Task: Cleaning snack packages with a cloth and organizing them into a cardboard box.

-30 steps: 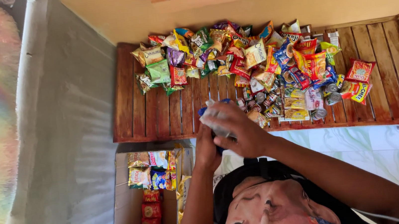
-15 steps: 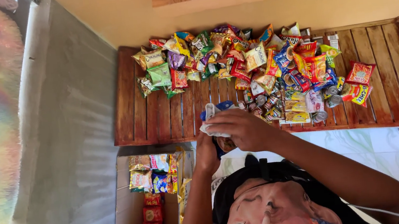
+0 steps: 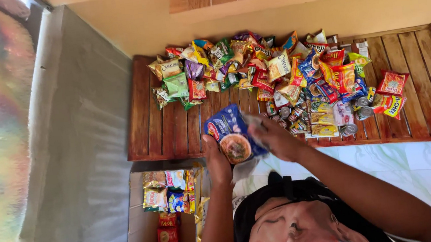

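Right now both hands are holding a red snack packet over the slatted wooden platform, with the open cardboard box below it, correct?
Not quite: the packet is blue, not red, as the head view shows. Left hand and right hand do hold it over the wooden platform, above the cardboard box.

Both forearms are bare from the elbow down; no sleeves, watch or rings show; the left hand (image 3: 218,161) and right hand (image 3: 277,138) wear no gloves; a black top with a large printed picture covers the chest.
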